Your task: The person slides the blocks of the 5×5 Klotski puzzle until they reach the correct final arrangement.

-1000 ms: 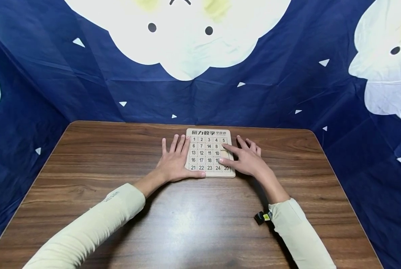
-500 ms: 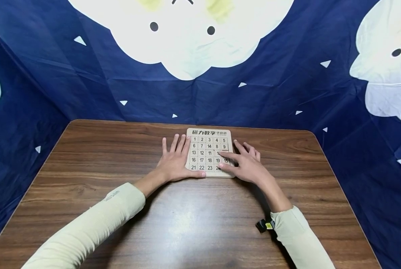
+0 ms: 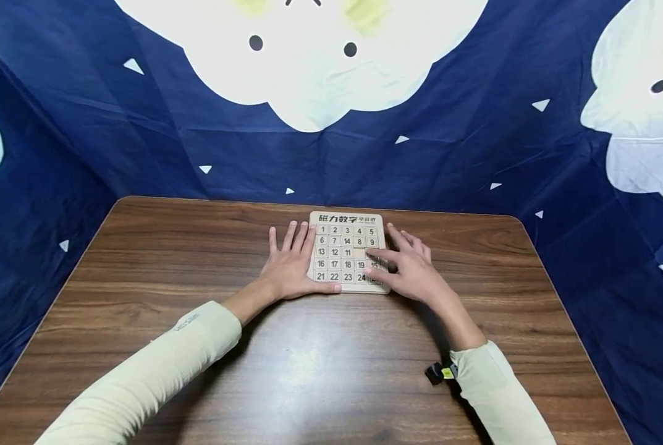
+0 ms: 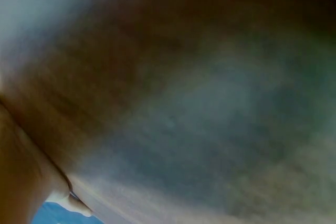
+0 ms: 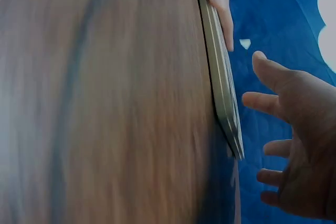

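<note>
A pale wooden number sliding puzzle [image 3: 359, 288] lies flat, its numbered tiles in rows. My left hand [image 3: 288, 274] rests with fingers spread along its left side, thumb on the bottom rim. Over the right side reaches my right hand [image 3: 411, 272], index fingertip on the third row at the far right, covering the tile there. Its thumb hangs over the bottom right tiles and hides part of them. A vacant slot [image 3: 359, 253] shows beside tile 11 [image 3: 348, 252]. In the right wrist view, the fingers of my right hand [image 5: 310, 135] extend toward the puzzle's edge [image 5: 224, 77].
The brown wood-grain table [image 3: 298, 371] ends behind the puzzle at a dark blue cloth [image 3: 242, 161] with white clouds. A small black device [image 3: 434, 373] sits at the right sleeve. The left wrist view is mostly blurred.
The right index finger left the second row, came down to tile 10 in the third row, and slid it right. The vacant slot is now one column further left. The left hand stays put.
</note>
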{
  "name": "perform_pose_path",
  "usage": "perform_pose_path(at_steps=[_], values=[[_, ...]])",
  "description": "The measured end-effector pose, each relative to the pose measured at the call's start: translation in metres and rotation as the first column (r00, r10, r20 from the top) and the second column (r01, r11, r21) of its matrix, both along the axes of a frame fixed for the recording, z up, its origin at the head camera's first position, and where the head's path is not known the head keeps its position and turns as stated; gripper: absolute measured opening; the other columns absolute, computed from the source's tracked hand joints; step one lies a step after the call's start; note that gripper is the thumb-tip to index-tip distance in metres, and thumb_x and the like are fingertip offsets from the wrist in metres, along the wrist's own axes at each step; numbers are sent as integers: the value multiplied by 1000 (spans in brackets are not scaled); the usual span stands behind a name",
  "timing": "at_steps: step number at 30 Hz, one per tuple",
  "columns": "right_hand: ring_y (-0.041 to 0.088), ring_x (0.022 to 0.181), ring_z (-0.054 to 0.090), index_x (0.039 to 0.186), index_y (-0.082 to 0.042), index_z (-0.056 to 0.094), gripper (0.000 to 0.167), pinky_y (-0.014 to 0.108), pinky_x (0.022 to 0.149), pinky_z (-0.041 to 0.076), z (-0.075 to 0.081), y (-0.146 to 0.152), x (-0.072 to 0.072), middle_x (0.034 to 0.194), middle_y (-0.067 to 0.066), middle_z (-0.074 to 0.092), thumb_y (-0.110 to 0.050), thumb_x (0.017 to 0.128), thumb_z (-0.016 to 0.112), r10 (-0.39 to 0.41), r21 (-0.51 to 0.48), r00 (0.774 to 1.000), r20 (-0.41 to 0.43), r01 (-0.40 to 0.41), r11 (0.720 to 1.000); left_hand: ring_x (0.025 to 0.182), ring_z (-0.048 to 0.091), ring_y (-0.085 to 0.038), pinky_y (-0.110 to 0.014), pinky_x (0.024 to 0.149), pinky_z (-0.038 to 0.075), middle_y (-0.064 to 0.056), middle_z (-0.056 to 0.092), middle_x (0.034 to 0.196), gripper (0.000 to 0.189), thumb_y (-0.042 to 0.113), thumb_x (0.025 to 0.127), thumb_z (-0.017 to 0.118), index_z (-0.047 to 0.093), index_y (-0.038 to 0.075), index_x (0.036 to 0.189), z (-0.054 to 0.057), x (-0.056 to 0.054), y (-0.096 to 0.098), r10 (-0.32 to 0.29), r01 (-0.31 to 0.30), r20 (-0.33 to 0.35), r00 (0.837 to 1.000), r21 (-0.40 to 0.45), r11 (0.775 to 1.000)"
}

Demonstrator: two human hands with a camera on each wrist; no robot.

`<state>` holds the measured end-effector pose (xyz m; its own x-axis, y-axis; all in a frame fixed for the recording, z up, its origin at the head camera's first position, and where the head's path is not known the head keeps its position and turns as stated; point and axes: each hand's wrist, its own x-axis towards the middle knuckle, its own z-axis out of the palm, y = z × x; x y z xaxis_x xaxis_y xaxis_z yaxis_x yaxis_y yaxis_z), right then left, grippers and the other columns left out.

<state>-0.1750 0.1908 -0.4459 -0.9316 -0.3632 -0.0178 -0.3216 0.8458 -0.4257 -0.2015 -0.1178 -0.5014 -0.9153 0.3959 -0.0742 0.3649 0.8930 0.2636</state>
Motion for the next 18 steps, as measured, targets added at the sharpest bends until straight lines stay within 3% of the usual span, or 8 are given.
perform_pose_path(at_steps=[7,12,18], values=[[53,169,25,157,-36,69,60,78,131,21,-4,-26,-1,189,22,20,-64,104,73,74,9,997,12,-74,997,178,-12,-39,-72,135,-24,-16,-6,191,159,112,75,52,-9,11,182,-2,0,0,0,0,14,1000,0,1000],[56,169,25,156,-37,70,60,79,130,21,-1,-23,-1,187,22,26,-66,104,72,59,45,998,-5,-59,997,178,-10,-40,-73,135,-24,-16,-5,191,158,111,75,53,-7,10,182,-3,0,-1,0,0,9,1000,5,1000],[56,172,19,159,-43,65,61,77,130,19,0,-6,0,190,19,20,-68,104,71,3,73,999,46,-7,997,178,-10,-40,-72,135,-24,-16,-5,191,159,111,74,53,-7,11,182,-1,-1,-1,4,-4,6,1000,9,1000]])
